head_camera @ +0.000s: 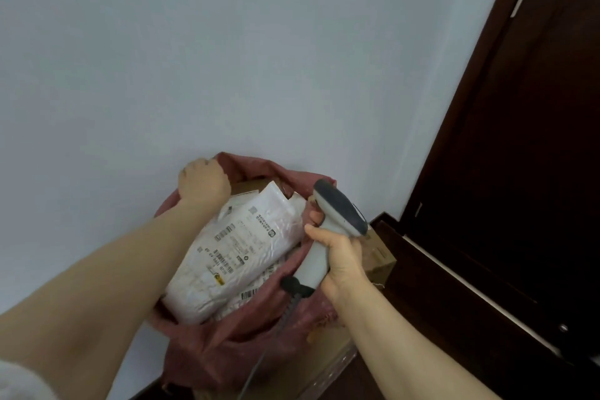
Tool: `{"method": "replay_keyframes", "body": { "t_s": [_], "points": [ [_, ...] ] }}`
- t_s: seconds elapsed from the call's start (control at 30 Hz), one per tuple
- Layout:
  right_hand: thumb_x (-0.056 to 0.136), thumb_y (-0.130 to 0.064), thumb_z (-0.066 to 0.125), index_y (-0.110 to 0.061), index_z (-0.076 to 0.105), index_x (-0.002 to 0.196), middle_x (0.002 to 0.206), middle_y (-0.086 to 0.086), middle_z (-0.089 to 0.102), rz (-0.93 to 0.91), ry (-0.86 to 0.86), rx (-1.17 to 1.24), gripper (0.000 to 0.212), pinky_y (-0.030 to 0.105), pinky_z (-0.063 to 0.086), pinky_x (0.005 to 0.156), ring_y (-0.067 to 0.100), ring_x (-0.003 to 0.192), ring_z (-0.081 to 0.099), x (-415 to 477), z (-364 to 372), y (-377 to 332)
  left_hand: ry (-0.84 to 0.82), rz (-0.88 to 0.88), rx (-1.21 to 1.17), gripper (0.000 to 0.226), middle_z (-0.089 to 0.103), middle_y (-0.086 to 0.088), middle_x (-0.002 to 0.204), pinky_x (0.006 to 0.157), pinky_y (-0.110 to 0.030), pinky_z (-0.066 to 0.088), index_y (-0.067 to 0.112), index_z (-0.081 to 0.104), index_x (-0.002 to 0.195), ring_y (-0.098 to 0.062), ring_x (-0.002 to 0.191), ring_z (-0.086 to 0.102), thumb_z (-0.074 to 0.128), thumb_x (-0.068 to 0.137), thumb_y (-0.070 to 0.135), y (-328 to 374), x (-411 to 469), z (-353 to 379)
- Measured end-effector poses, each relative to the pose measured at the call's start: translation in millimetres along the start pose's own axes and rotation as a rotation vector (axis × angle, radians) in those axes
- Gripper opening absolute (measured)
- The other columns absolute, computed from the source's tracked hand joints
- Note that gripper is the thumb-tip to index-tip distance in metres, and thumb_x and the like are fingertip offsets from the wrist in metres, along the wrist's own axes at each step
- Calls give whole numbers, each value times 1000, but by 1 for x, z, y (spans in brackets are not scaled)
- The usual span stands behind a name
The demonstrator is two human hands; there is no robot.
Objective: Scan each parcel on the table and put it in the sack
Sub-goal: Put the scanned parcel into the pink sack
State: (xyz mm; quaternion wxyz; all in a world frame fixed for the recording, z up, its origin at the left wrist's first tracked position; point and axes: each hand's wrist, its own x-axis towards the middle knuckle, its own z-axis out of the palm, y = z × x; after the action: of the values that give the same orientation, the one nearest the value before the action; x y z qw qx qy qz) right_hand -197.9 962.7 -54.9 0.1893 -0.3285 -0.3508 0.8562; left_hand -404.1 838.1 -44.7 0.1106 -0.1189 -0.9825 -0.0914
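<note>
The red sack (227, 344) stands open by the pale wall (227, 42). The left hand (203, 183) is at the far rim of the sack. Its fingers are curled over the rim and hold the cloth, so the mouth of the sack is pulled wide. The left arm reaches across the left side of the sack.

A big white parcel (240, 247) lies inside the sack, just under the opening. It is tilted, with its low end at the near rim and its high end toward the far rim. Its labels with black bar codes face up. It lies between the two hands, and I see neither hand touching it. A second white parcel (259, 289) peeks out from under it on the right side. A bit of brown box (250, 187) shows at the far rim, just beside the left hand.

The right hand (341, 256) is at the right rim of the sack. It is closed tight round the handle of a grey scanner (337, 214). The scanner's head sits above the hand. A dark cable (289, 305) hangs from the bottom of the handle, down over the sack.

A cardboard box (378, 256) sits just behind the right hand. A dark brown door (519, 140) is on the right.
</note>
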Motion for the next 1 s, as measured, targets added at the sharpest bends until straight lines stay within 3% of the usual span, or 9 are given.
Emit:
{"method": "replay_keyframes", "body": {
  "t_s": [0.17, 0.3, 0.4, 0.5, 0.57, 0.7, 0.8, 0.9, 1.0],
  "points": [
    [48, 1, 81, -4, 62, 119, 111, 19, 68, 72, 88, 19, 74, 51, 56, 85, 36, 99, 66, 15, 1, 11, -232, -275, -249, 56, 51, -28, 124, 93, -42, 41, -10, 46, 123, -41, 116, 49, 54, 93, 37, -44, 11, 16],
    [50, 1, 78, -1, 67, 104, 100, 18, 69, 126, 120, 20, 55, 52, 55, 87, 34, 87, 66, 21, 3, 13, -385, -341, -496, 39, 59, -16, 92, 72, -30, 42, 2, 57, 83, -29, 84, 57, 68, 84, 39, -41, 16, 17],
    [65, 6, 72, -3, 67, 94, 84, 15, 67, 201, 116, 44, 31, 48, 55, 80, 32, 76, 63, 27, 5, 12, -211, -446, -831, 34, 61, -18, 96, 77, -31, 44, -2, 64, 89, -29, 91, 59, 63, 90, 32, -37, 32, 6],
    [57, 6, 69, -3, 67, 95, 85, 17, 68, 212, 4, 89, 39, 54, 51, 90, 35, 79, 63, 27, 11, 11, 124, -595, -1136, 35, 54, -15, 69, 66, -35, 41, 3, 59, 65, -23, 77, 55, 63, 82, 33, -58, 51, -17],
    [54, 5, 69, -3, 67, 100, 90, 17, 69, 208, -59, 91, 46, 55, 51, 91, 35, 81, 64, 25, 17, 13, 270, -672, -1096, 44, 58, -23, 71, 69, -39, 43, -11, 63, 77, -28, 79, 59, 57, 86, 32, -81, 51, -25],
    [55, 2, 72, -4, 68, 102, 91, 15, 70, 182, -29, 64, 47, 50, 54, 85, 31, 82, 65, 30, 26, 20, 140, -692, -807, 53, 61, -30, 104, 89, -40, 43, -16, 60, 108, -40, 105, 58, 47, 97, 35, -94, 14, -18],
    [47, -2, 77, -3, 67, 112, 110, 18, 69, 130, 22, 33, 66, 52, 54, 89, 34, 97, 65, 37, 31, 21, 47, -667, -854, 47, 54, -19, 74, 70, -36, 39, -10, 61, 81, -30, 82, 56, 53, 95, 35, -85, 12, -14],
    [52, 4, 73, 1, 69, 98, 100, 21, 70, 148, -48, 1, 46, 50, 56, 83, 34, 87, 65, 36, 33, 19, 210, -708, -1030, 44, 49, -12, 62, 68, -33, 37, 3, 49, 61, -30, 82, 57, 53, 96, 30, -79, 29, -33],
    [57, 5, 69, -3, 69, 95, 85, 13, 70, 166, -157, 22, 38, 40, 59, 68, 27, 74, 65, 31, 32, 13, 322, -792, -1032, 46, 64, -27, 105, 87, -38, 46, -10, 62, 100, -38, 106, 60, 46, 98, 32, -95, 36, -38]
  ]
}}
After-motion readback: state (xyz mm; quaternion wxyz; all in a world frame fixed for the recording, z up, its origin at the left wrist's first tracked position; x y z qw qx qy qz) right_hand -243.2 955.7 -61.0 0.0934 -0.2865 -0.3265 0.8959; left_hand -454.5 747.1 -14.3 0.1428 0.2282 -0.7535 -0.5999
